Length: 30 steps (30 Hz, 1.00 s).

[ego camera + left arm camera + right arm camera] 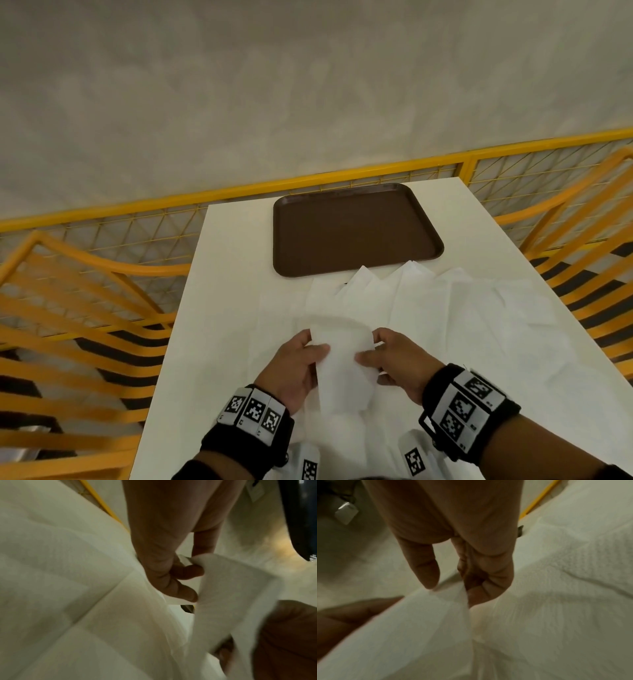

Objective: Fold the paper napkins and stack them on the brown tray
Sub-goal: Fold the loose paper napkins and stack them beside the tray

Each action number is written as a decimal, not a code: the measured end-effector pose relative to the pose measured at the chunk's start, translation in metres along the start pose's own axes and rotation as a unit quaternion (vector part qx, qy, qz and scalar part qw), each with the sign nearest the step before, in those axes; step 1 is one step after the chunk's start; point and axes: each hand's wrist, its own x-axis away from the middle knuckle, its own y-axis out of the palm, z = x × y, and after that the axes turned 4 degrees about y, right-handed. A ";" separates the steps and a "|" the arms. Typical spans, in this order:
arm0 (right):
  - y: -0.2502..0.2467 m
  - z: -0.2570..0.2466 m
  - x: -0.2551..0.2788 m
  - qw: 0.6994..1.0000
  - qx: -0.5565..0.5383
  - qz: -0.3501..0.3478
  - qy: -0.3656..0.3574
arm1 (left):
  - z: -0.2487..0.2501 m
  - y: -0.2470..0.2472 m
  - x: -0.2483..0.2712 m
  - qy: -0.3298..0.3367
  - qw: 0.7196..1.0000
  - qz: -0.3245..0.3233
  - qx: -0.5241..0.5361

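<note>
Napkin [342, 366] pinched between left grip [297, 366] and right grip [397, 363], both closed on its edges; brown tray [352, 229] beyond, loose napkins [462, 308] spread on tabletop [222, 274].

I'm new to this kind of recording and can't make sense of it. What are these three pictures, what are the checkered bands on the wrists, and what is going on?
No robot here: a person works bare-handed. The bands carry wrist cameras and printed marker squares. The wide picture comes from a head camera; the two close, blurry ones look along each hand. On the white table lie an empty brown tray and spread paper napkins. The left hand and right hand pinch opposite sides of one napkin, held above the others.
</note>
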 end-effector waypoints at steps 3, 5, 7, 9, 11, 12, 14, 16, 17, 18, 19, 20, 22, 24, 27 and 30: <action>-0.003 0.000 -0.001 0.999 -0.040 -0.020 -0.008 | 0.012 0.002 0.008 0.033 0.998 -0.043 0.012; -0.006 -0.003 0.000 0.990 -0.125 -0.070 -0.007 | 0.018 0.000 0.011 0.050 0.997 -0.055 0.022; -0.004 -0.007 -0.001 0.979 -0.185 -0.083 -0.024 | 0.020 -0.005 0.012 0.063 0.996 -0.055 0.008; 0.001 -0.009 -0.002 0.982 -0.172 -0.055 -0.055 | 0.018 -0.013 0.010 0.068 0.997 -0.026 -0.038; 0.005 -0.010 -0.003 0.991 -0.098 -0.007 -0.087 | 0.016 -0.028 0.002 0.093 0.980 0.056 -0.165; 0.007 -0.010 -0.004 0.993 -0.055 0.012 -0.101 | 0.018 -0.039 -0.004 0.115 0.956 0.116 -0.242; 0.006 -0.008 -0.004 0.993 0.017 0.030 -0.117 | 0.025 -0.067 -0.013 0.140 0.900 0.236 -0.337; 0.002 -0.003 -0.003 0.989 0.075 0.035 -0.123 | 0.034 -0.097 -0.018 0.128 0.861 0.328 -0.367; -0.002 0.000 -0.002 0.986 0.106 0.037 -0.126 | 0.038 -0.112 -0.020 0.114 0.843 0.362 -0.380; -0.005 0.004 -0.001 0.981 0.138 0.040 -0.129 | 0.041 -0.126 -0.021 0.101 0.832 0.387 -0.386; -0.009 0.008 0.001 0.976 0.170 0.042 -0.133 | 0.044 -0.138 -0.022 0.089 0.825 0.404 -0.385; -0.012 0.012 0.003 0.969 0.201 0.042 -0.136 | 0.046 -0.147 -0.023 0.081 0.821 0.420 -0.379; -0.019 0.020 0.005 0.957 0.250 0.041 -0.138 | 0.050 -0.159 -0.026 0.066 0.812 0.450 -0.365; -0.023 0.024 0.009 0.948 0.286 0.042 -0.136 | 0.052 -0.167 -0.029 0.057 0.805 0.459 -0.372; -0.026 0.029 0.014 0.940 0.311 0.047 -0.130 | 0.054 -0.172 -0.032 0.050 0.781 0.435 -0.444; -0.028 0.030 0.019 0.927 0.341 0.068 -0.144 | 0.053 -0.164 -0.028 0.015 0.687 0.401 -0.606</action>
